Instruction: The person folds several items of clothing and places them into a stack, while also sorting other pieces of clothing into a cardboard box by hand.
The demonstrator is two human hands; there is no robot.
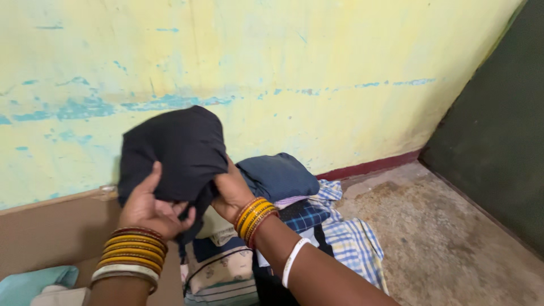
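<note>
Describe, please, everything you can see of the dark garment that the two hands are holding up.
The dark garment is a soft, plain cloth, black or very deep navy, with no visible print. It is bunched into a rounded bundle, slightly blurred, held up in front of the yellow wall above the clothes pile. The left hand grips its lower edge from below; the right hand clasps its right side. A fold hangs down between them.

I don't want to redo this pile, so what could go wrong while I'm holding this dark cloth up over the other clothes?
The dark garment is bunched between your left hand and right hand, so a loose grip could let a fold slip open. It hangs right above the stack of folded clothes, and a trailing edge might drag the blue folded piece off the top. The checked cloth already spills onto the gritty floor and may pick up dirt.
</note>
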